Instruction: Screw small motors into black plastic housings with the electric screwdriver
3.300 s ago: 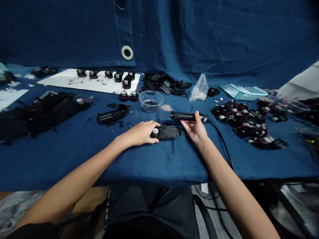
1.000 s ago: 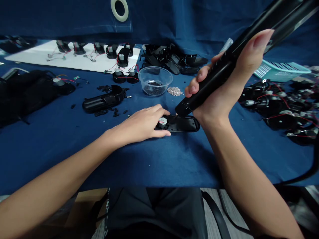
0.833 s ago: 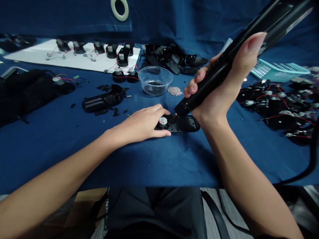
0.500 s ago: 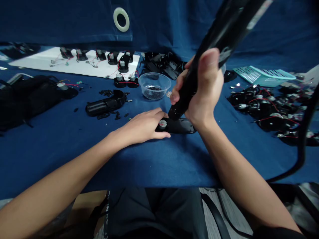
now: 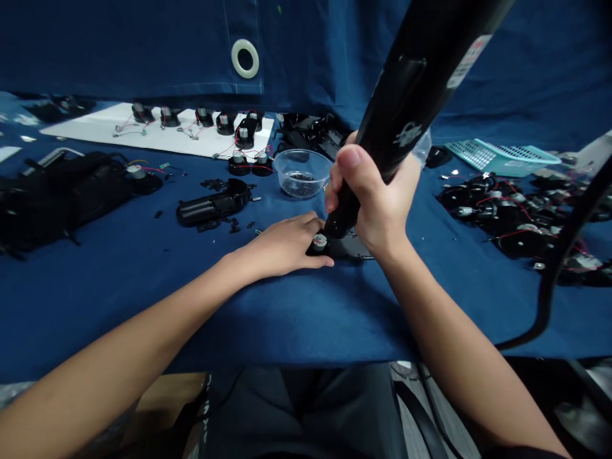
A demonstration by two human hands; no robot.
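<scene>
My right hand is wrapped round a black corded electric screwdriver, held steeply with its tip down on a flat black plastic housing that lies on the blue cloth. My left hand lies over the left end of that housing, fingers pressed down beside a small silver motor seated in it. The screwdriver's tip and most of the housing are hidden behind my right hand.
A clear bowl of small dark screws stands just behind. Another black housing lies to the left, a white board with motor parts at the back, a heap of wired motors right, a teal basket beyond. The screwdriver's cable hangs right.
My right hand has swung the screwdriver from a low slant to nearly upright and shifted its tip leftward toward the motor end. My left hand has stayed on the housing.
</scene>
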